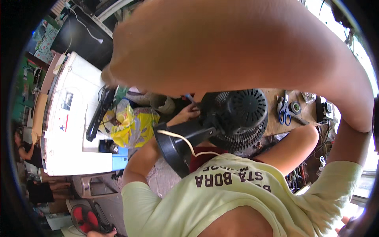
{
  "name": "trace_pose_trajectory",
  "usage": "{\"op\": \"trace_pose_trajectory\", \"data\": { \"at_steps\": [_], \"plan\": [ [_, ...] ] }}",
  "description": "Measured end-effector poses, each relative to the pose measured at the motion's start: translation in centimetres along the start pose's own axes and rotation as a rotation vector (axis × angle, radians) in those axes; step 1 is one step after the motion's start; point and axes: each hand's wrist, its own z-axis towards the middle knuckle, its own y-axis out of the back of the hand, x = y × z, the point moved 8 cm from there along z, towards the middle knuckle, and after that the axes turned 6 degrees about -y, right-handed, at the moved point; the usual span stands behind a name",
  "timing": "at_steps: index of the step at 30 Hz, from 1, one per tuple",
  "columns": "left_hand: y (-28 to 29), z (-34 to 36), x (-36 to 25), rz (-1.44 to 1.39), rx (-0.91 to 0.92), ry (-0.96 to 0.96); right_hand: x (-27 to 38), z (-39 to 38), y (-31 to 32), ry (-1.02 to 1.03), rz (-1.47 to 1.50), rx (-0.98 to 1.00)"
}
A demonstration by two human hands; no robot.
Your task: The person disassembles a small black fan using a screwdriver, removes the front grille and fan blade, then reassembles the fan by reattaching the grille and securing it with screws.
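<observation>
The black fan (246, 106) lies left of the bare right leg (294, 148). The left hand (192, 111) is at its left, grip impossible to tell. The blurred right hand (138, 51), state also unclear, and its forearm (256, 51) block the far side. Right, scissors (284, 110) lie on the desk (275, 123); left, a yellow bag (134, 130).

The right hand (144, 51) blurs, its forearm (260, 55) cropped at top; the fan (248, 106) partly hides the left forearm (145, 154).
</observation>
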Motion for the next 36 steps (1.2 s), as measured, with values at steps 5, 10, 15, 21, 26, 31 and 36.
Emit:
{"op": "trace_pose_trajectory", "data": {
  "at_steps": [5, 10, 15, 21, 26, 31, 36],
  "plan": [
    [3.4, -1.0, 1.7, -0.126, 0.071, -0.106, 1.6, 0.9, 0.5, 0.072, 0.078, -0.01],
    [2.1, -2.7, 0.5, -0.209, 0.028, -0.022, 0.2, 0.2, 0.2, 0.062, 0.187, -0.036],
    [-1.4, -3.3, -1.5, -0.281, 0.037, 0.037, -0.2, -2.2, 0.4, 0.03, 0.209, -0.053],
    [-1.8, -3.7, -1.6, -0.407, -0.012, 0.159, 1.4, -3.7, 1.7, 0.327, -0.166, -0.087],
    [-3.6, -3.4, -1.1, -0.366, 0.06, 0.398, 0.4, -6.2, 2.4, 0.171, -0.107, -0.097],
    [-5.5, -3.8, -0.1, -0.581, 0.065, 0.538, 0.0, -8.6, 3.1, 0.012, -0.059, -0.061],
    [-4.3, -1.2, -2.8, -0.32, 0.05, 0.1, 2.2, -11.0, 4.1, -0.021, -0.051, -0.173]
  ]
}}
